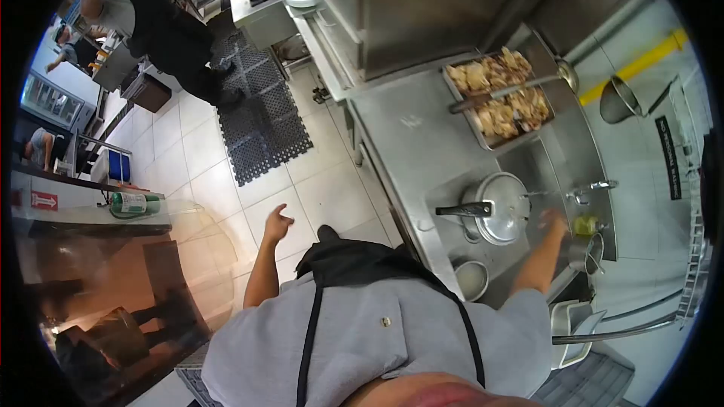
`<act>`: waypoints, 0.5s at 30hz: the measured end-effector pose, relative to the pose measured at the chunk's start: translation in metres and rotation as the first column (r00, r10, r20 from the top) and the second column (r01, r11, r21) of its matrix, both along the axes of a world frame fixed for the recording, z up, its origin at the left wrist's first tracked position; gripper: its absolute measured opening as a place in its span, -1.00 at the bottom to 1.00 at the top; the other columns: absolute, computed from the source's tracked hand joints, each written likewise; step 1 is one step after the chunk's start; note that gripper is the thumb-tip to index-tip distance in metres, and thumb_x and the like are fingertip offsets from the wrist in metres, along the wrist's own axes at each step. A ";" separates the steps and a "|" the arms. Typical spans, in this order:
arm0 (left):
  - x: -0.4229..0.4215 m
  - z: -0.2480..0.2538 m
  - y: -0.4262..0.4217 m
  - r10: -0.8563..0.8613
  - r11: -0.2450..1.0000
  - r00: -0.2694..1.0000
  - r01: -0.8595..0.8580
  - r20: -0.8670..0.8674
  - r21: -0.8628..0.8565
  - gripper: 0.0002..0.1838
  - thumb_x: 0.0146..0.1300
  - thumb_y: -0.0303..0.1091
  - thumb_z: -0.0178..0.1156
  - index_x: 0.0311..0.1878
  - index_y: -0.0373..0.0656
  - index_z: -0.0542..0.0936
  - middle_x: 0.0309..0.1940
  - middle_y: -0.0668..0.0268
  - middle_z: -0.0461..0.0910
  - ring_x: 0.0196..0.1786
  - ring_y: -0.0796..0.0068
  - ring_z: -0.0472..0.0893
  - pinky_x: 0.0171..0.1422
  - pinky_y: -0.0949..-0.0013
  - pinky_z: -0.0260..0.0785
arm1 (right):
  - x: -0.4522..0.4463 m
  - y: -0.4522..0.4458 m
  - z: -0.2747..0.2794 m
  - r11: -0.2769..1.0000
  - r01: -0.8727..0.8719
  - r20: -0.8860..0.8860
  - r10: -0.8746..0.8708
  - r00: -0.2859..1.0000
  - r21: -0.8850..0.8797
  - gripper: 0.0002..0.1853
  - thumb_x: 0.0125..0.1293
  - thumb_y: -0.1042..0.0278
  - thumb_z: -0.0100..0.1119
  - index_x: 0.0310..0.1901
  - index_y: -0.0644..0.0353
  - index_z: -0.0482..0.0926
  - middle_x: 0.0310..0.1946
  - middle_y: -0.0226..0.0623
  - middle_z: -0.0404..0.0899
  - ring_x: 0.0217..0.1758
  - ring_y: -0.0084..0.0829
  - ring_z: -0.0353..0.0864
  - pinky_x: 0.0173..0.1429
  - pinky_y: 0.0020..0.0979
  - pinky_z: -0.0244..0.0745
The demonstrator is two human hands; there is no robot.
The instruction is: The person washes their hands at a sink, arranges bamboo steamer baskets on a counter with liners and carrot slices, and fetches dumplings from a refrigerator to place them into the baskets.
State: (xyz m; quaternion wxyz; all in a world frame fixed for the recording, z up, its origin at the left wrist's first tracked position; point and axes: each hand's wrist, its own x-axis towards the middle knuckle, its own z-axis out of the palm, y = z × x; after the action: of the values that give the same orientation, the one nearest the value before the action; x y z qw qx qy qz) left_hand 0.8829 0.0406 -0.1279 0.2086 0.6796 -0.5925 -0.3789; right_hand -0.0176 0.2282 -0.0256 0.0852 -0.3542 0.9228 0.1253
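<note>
My left hand [279, 224] hangs over the tiled floor at my side, fingers loosely apart and holding nothing. Over the sink, my right hand [554, 222] is beside the right edge of a metal pressure cooker [507, 207] with a black handle. Its fingers are blurred, and I cannot tell whether they touch anything. The tap [592, 190] and a bottle of yellowish liquid [587, 224] are close to that hand. A round metal pot [471, 279] stands in the sink nearer to me, and a metal container [587, 254] is at its right.
A ladle [513, 92] lies across a metal tray [489, 143] of browned food pieces on the steel counter [400, 124]. A metal strainer-like cone [620, 102] hangs on the wall. A person in a black apron [170, 26] stands beyond, by a black floor mat [260, 117].
</note>
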 end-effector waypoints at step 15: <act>0.210 0.028 -0.218 -0.048 0.996 0.998 0.045 0.032 0.082 -0.65 0.27 -0.23 0.28 -0.02 -0.33 0.64 -0.45 0.08 0.71 -0.36 0.29 0.73 -0.17 0.31 0.53 | 0.623 -0.429 0.127 0.535 -0.426 -0.054 0.575 0.816 -0.729 -0.82 0.31 0.35 0.14 -0.10 0.21 0.56 -0.07 -0.07 0.52 -0.18 0.13 0.61 -0.09 0.05 0.53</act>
State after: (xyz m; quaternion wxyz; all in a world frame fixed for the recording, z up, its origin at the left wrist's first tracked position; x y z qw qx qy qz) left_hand 1.0929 -0.1773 -0.0996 0.1619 0.6798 -0.5957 -0.3959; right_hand 0.6054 -0.2009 0.1009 -0.0096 -0.6187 0.7421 -0.2578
